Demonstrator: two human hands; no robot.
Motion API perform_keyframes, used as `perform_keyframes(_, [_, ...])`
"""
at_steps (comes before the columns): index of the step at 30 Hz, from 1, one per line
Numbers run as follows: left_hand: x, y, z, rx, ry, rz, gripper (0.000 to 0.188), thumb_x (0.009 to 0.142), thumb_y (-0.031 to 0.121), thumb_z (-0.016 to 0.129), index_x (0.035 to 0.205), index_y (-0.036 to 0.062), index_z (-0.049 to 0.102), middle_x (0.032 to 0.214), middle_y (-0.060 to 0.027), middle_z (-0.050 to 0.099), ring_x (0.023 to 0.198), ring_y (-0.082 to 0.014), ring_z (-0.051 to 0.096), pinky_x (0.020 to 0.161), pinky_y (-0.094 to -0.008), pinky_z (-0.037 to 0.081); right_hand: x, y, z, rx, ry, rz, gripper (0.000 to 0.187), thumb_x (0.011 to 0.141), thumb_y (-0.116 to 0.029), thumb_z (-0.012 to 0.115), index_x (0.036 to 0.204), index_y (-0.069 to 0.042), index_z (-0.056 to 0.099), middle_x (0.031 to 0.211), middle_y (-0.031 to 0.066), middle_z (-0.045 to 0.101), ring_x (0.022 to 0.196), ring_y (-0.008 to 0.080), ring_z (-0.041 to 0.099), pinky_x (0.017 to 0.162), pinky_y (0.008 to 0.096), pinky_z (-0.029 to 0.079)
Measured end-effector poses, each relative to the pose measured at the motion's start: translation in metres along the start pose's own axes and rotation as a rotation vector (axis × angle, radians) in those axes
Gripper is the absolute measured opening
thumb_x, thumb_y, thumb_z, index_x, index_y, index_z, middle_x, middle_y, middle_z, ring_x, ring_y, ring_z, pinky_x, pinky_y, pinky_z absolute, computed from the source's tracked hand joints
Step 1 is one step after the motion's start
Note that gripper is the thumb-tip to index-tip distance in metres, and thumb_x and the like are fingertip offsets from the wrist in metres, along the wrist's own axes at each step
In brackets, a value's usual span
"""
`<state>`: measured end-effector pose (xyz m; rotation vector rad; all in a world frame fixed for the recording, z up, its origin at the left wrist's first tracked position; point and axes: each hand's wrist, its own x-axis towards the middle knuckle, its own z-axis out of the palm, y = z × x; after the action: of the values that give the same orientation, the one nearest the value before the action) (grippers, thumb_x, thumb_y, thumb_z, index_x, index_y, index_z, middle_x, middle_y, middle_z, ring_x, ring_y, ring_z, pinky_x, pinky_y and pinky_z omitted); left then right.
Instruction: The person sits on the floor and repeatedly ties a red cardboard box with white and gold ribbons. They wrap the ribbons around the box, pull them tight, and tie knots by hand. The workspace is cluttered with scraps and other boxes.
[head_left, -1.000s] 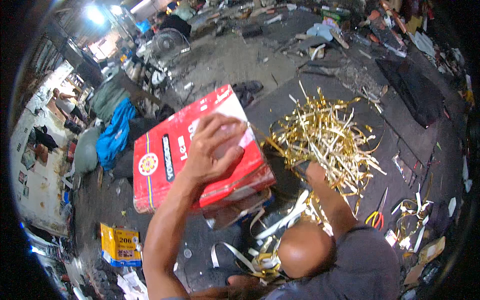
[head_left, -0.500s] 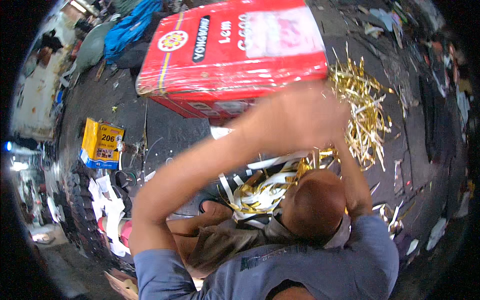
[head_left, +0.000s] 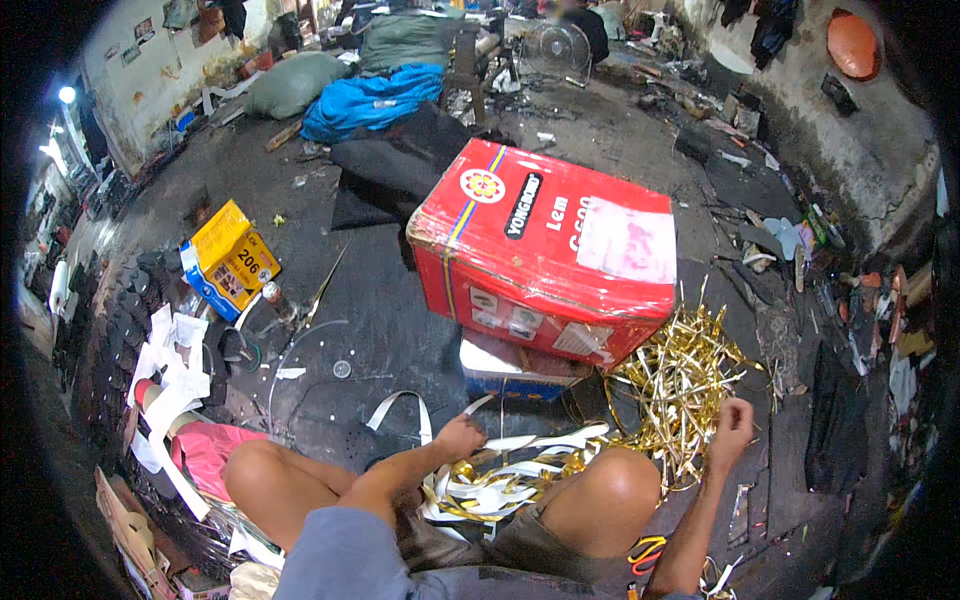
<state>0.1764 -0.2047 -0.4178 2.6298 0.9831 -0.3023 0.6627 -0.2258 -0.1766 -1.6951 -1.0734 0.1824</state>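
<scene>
My left hand (head_left: 462, 438) is closed, its fingers curled at the end of a thin white strip, above a pile of white and gold strips (head_left: 480, 492) between my knees. Out to the right, my right hand (head_left: 735, 428) is raised with its fingers curled; whatever it may hold is hidden. Beside it lies a large heap of shiny gold strips (head_left: 685, 385). In front of me a big red box (head_left: 545, 265) wrapped in clear film sits tilted on a smaller white and blue box (head_left: 520, 375).
A yellow and blue carton (head_left: 232, 262) stands at the left, near a small bottle (head_left: 272, 293). White paper scraps (head_left: 172, 365) lie beside my left knee. Farther off are a blue sheet (head_left: 375, 100), stuffed sacks (head_left: 295, 85), a fan (head_left: 558, 48) and a person in dark clothes (head_left: 592, 35).
My hands were up close together and blurred in front of the red box. They have come down and apart, left and right. The view has tilted up, showing more of the room.
</scene>
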Motion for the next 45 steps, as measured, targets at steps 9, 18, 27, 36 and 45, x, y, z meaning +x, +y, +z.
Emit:
perform_keyframes(9, [0.029, 0.102, -0.342, -0.798, 0.439, 0.109, 0.021, 0.091, 0.018, 0.061, 0.094, 0.0005, 0.072, 0.087, -0.0244, 0.072, 0.081, -0.0396, 0.072, 0.075, -0.0493, 0.055, -0.019, -0.208, 0.08, 0.221, -1.166, -0.528, 0.099, 0.078, -0.019, 0.088, 0.16, -0.009, 0.033, 0.151, 0.0163, 0.048, 0.144, 0.0277, 0.046, 0.121, 0.0425, 0.036])
perform_keyframes(18, [-0.088, -0.022, -0.498, -0.714, 0.326, 0.154, 0.024, 0.088, 0.015, 0.083, 0.102, 0.0079, 0.065, 0.096, 0.0014, 0.069, 0.084, -0.0092, 0.063, 0.075, -0.0285, 0.054, 0.043, -0.25, 0.083, 0.39, -1.041, -0.317, 0.022, 0.09, -0.017, 0.08, 0.1, -0.005, 0.064, 0.094, 0.0022, 0.069, 0.088, 0.0115, 0.066, 0.082, 0.032, 0.055])
perform_keyframes(27, [-0.111, -0.132, -0.513, -0.936, 0.279, -0.226, 0.011, 0.095, 0.019, 0.072, 0.094, 0.0094, 0.075, 0.078, 0.0032, 0.07, 0.061, -0.0041, 0.057, 0.051, -0.0223, 0.039, 0.112, -0.265, 0.114, 0.226, -1.053, -0.171, 0.026, 0.1, -0.023, 0.068, 0.111, 0.0, 0.073, 0.092, 0.0069, 0.076, 0.075, 0.0125, 0.068, 0.066, 0.0304, 0.057])
perform_keyframes(36, [-0.004, -0.078, -0.488, 0.245, 0.933, -0.321, 0.042, 0.075, 0.018, 0.083, 0.114, 0.0038, 0.074, 0.134, -0.0211, 0.064, 0.12, -0.0401, 0.064, 0.1, -0.0471, 0.054, 0.131, -0.243, 0.154, -0.294, -0.69, -0.6, 0.033, 0.083, -0.028, 0.077, 0.106, -0.004, 0.077, 0.093, 0.0185, 0.077, 0.087, 0.0307, 0.076, 0.079, 0.0434, 0.059])
perform_keyframes(45, [0.118, 0.026, -0.444, -0.692, 0.905, 0.177, 0.029, 0.083, 0.018, 0.082, 0.106, 0.001, 0.074, 0.095, -0.0148, 0.073, 0.081, -0.0254, 0.071, 0.074, -0.0378, 0.057, 0.114, -0.242, 0.144, -0.323, -0.479, -0.622, 0.025, 0.082, -0.031, 0.077, 0.099, -0.013, 0.076, 0.092, 0.0105, 0.074, 0.089, 0.0333, 0.073, 0.079, 0.0458, 0.056])
